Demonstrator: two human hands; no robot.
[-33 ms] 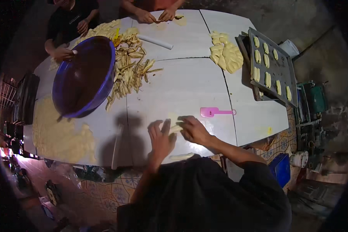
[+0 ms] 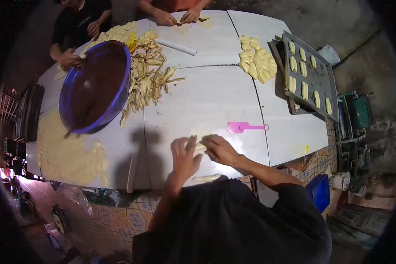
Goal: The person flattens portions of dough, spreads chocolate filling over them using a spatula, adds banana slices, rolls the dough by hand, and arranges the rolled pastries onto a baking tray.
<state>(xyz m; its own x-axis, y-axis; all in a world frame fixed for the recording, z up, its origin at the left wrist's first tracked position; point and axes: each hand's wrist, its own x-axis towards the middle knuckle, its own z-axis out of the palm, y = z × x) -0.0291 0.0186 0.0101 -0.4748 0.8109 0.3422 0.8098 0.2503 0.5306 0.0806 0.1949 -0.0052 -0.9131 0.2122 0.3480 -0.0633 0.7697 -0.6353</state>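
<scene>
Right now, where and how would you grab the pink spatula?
Probably by the narrow handle, pinched across its width from above, coming in at its right end. The pink spatula lies flat on the white table, its broad blade pointing left and the slim handle running right to a ring.

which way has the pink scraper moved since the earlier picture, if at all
No, no visible shift: the pink scraper lies in the same place, its ring end still at the dark table seam.
</scene>
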